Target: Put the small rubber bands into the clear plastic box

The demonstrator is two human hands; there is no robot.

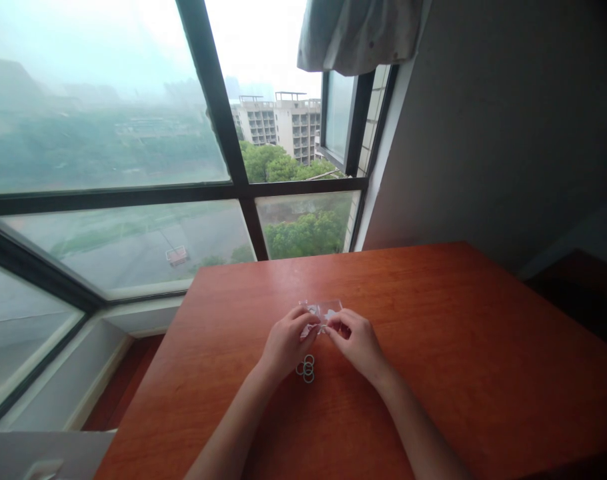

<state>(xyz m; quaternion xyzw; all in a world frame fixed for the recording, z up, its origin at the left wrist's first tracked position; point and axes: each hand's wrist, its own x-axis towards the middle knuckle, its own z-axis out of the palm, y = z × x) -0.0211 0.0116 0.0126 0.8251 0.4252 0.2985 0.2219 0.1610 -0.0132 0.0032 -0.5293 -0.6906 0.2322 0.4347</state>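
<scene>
My left hand (289, 338) and my right hand (356, 338) meet above the middle of the table, fingertips almost touching. Both are closed in a pinch on a small clear plastic packet (330, 308) with pale bluish-white marks on it. Whether it is a soft bag or a thin case I cannot make out. A whitish bit shows between the fingertips, too small to name. Just below my hands, close to my left wrist, several thin pale green rings (308, 369) lie in an overlapping cluster on the table.
The reddish-brown wooden table (458, 347) reaches to the window (133, 193), whose dark frame runs behind its far edge. An open sash (339, 120) and a grey curtain (358, 33) are at the upper right. A dark grey wall (508, 133) stands on the right.
</scene>
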